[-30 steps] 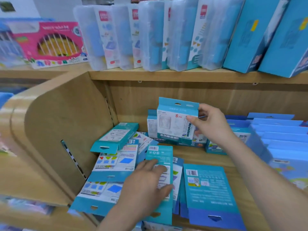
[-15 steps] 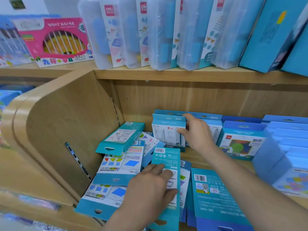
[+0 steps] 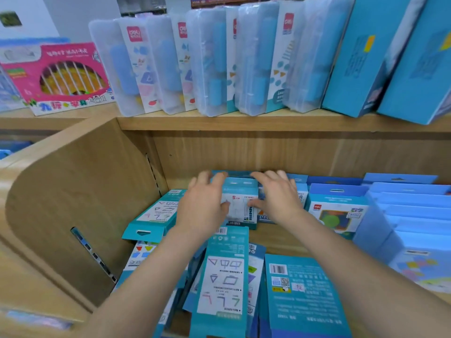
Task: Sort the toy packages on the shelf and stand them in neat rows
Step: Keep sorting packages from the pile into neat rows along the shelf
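The left hand and right hand both grip one upright teal package at the lower shelf rear — loose packages lie flat in front.

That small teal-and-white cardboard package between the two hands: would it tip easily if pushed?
Probably: the small teal-and-white cardboard package stands upright on a narrow base, held by the left hand and right hand. A thin card box, it likely feels light and stiff.
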A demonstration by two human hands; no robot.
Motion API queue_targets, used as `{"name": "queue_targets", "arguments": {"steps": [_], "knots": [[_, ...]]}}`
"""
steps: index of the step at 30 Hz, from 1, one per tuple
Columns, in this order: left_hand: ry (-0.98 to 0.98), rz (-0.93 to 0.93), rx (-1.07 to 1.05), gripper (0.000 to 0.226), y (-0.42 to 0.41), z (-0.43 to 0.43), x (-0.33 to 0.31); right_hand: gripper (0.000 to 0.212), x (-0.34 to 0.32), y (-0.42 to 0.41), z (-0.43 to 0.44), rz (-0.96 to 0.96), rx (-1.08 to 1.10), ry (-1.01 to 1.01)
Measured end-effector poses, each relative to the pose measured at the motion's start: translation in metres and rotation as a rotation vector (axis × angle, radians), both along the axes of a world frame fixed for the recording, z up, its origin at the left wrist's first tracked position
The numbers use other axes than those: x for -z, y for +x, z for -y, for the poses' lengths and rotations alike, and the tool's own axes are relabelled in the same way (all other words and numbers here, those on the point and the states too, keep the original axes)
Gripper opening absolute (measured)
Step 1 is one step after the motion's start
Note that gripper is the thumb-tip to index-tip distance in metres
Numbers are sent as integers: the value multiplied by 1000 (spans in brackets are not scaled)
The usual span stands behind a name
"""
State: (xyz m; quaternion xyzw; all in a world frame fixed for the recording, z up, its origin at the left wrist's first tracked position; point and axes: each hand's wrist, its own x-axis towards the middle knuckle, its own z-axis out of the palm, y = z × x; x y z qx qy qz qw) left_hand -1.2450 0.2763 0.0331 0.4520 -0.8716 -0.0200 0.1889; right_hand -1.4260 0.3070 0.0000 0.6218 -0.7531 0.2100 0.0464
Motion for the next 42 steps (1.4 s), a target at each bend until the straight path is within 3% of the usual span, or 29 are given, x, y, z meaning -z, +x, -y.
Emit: {"name": "queue_targets", "arguments": {"steps": [3,7,11,19,27,31,33,36,40,42], "knots": [[150,98,-72,77,-19,30,6,61,6,-10,-14,107,20,-103],[213,108,-67,69,-28,41,14,35,16,-12,-23,323,-16,-15],[181,0,-53,56,-29,48,17,40,23,5,-18,692,-79,78],[141,-15,-30,57,-28,52,23,46,32,4,-15,895,-114,116],[152,4,-20,60,-31,46,22,43,22,-2,-22,863,-151,170],[133,-63,25,64,-21,33,8,46,1,1,-34,573,-92,197],[46,-67,23,53,1,25,-4,46,-10,7,-45,479,-94,152],[68,77,-50,47,53,12,-18,39,-19,23,-62,488,-183,87],[295,454,-99,70,99,-7,-20,34,-24,48,-83,464,-335,152],[315,516,-100,76,102,-11,-13,34,-25,63,-90,373,-418,211]]}}
